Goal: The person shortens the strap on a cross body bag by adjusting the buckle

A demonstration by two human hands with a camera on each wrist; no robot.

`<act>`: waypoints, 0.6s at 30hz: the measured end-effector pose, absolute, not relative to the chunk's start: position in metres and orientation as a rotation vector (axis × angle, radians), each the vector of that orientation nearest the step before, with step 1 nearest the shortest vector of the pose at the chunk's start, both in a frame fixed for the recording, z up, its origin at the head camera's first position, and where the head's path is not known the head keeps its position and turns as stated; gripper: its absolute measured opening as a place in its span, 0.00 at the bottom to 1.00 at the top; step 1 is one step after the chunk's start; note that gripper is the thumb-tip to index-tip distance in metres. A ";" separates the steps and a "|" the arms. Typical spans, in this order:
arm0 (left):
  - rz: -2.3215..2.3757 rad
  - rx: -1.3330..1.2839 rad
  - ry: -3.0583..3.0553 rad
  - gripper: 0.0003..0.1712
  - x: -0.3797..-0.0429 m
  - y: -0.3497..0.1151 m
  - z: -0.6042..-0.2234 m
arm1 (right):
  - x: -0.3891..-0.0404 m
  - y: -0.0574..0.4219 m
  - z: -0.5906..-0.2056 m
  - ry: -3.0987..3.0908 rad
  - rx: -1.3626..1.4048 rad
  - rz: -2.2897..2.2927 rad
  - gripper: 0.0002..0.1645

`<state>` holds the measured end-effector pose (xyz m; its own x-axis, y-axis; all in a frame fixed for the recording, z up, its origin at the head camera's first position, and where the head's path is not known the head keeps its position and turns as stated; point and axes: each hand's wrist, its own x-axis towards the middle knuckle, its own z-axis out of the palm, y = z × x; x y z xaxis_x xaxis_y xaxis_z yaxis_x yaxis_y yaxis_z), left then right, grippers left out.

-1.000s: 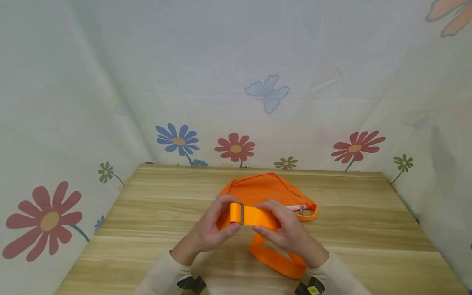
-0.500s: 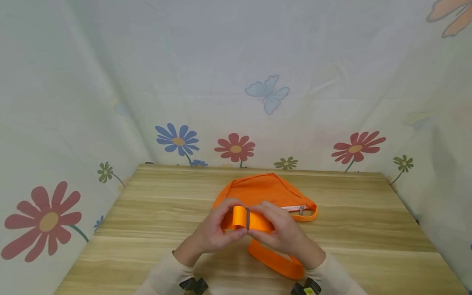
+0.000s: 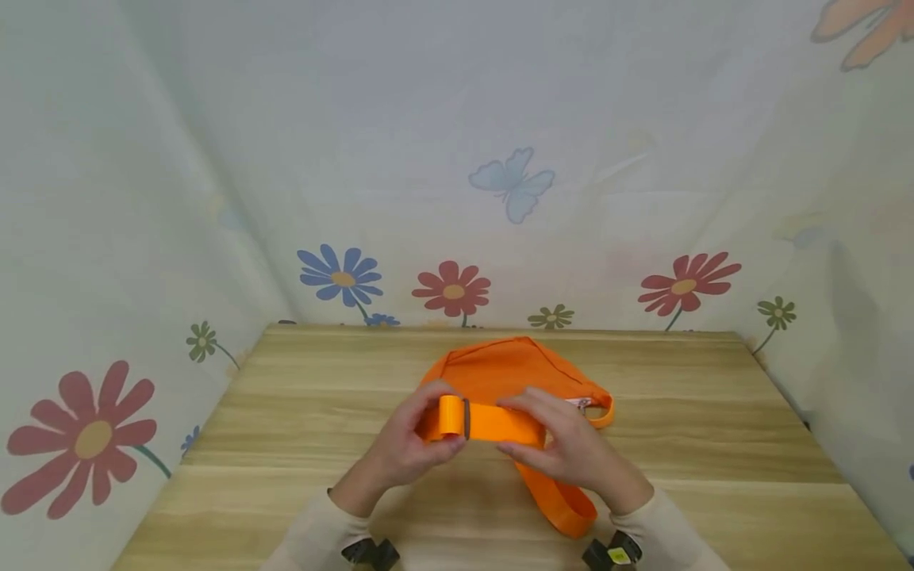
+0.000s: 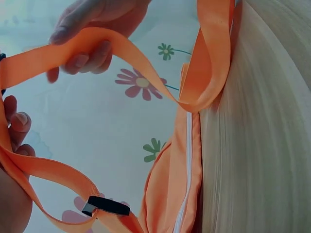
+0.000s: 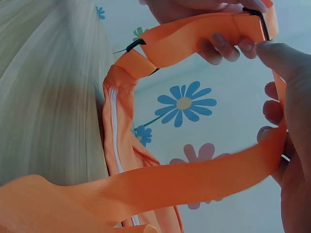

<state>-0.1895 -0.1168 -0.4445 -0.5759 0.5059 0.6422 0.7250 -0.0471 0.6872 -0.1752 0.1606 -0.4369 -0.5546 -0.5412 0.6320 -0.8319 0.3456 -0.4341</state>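
Observation:
An orange waist bag [image 3: 500,369] lies on the wooden table, its white zipper [image 4: 188,165] visible in the left wrist view. My left hand [image 3: 407,436] pinches the orange strap [image 3: 503,423] beside a dark slider buckle [image 3: 467,419], where the webbing folds into a small loop. To the right, my right hand [image 3: 567,444] holds the same strap between thumb and fingers, a short flat stretch showing between the hands. From the right hand the rest of the strap droops in a loop toward the table. A second dark fitting [image 5: 136,44] joins the strap near the bag's end.
The wooden table [image 3: 307,412] extends to both sides of the bag. Behind and beside it hangs a pale cloth backdrop [image 3: 371,119] printed with flowers and butterflies.
Half a second ago both hands met at the slider buckle; now my right hand has moved right, exposing strap between them. The drooping loop has changed shape, with its lower end slightly farther right.

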 end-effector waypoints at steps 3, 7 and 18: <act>-1.702 -1.345 -2.013 0.33 -0.188 -0.117 -0.446 | -0.175 0.162 -0.440 -2.235 1.214 1.066 0.31; -1.720 -1.372 -2.018 0.32 -0.188 -0.116 -0.449 | -0.174 0.160 -0.443 -2.234 1.204 1.083 0.30; -1.763 -1.367 -2.046 0.31 -0.186 -0.113 -0.452 | -0.174 0.148 -0.440 -2.191 1.211 1.103 0.24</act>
